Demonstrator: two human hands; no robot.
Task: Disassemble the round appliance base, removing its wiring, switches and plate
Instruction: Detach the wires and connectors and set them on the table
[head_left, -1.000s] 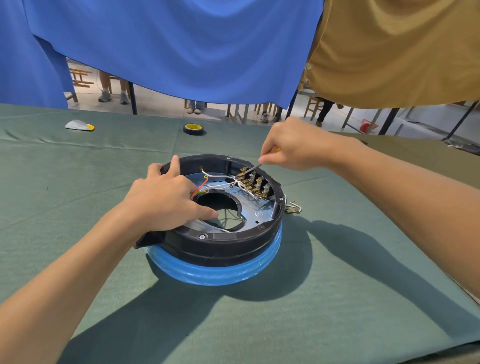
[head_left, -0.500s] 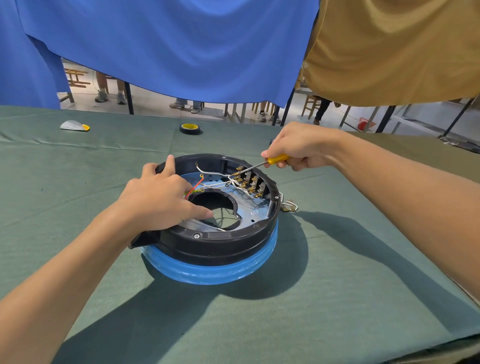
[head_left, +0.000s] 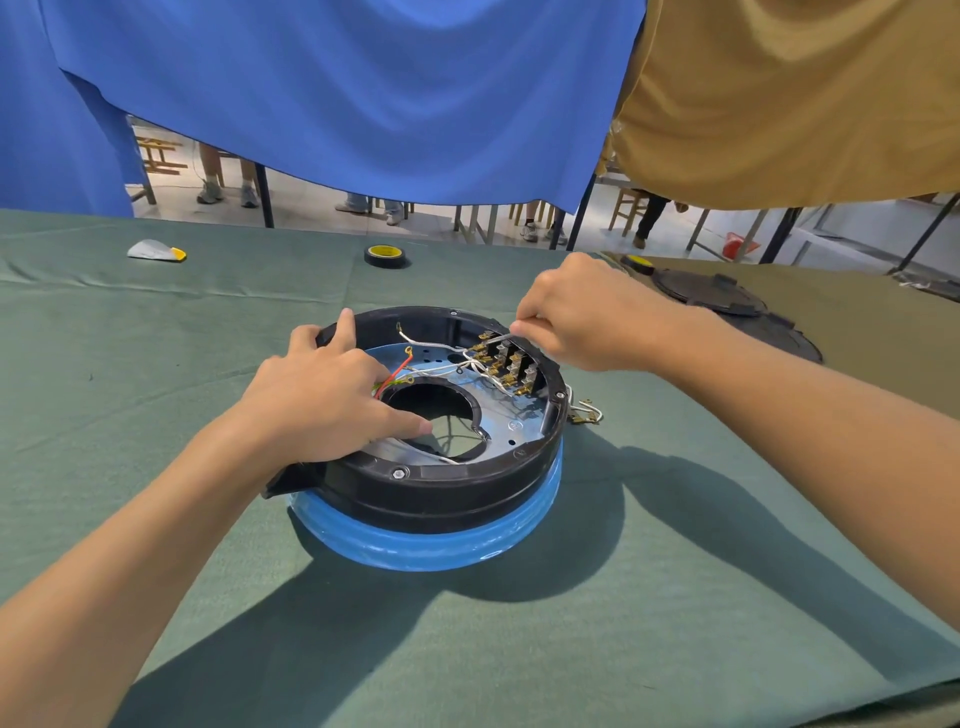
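Observation:
The round appliance base (head_left: 441, 493), black with a blue lower ring, lies open side up on the green cloth. Inside it are a metal plate (head_left: 514, 415) with a large round hole, white wires (head_left: 441, 369), a red wire (head_left: 395, 375) and a row of brass-tabbed switches (head_left: 511, 366) at the far right rim. My left hand (head_left: 322, 400) presses flat on the base's left side, fingertips on the rim, thumb on the plate. My right hand (head_left: 576, 317) grips a screwdriver (head_left: 496, 339); only its metal shaft shows, with the tip at the switch terminals.
Loose wires with terminals (head_left: 587, 413) lie on the cloth just right of the base. A black round cover (head_left: 719, 299) sits at the far right, a tape roll (head_left: 387, 255) beyond the base, a white and yellow item (head_left: 156, 250) far left. Blue and tan cloths hang behind.
My right hand turned over and closed round the screwdriver, hiding its yellow handle; the tip stays at the switches. My left hand and the base have not moved.

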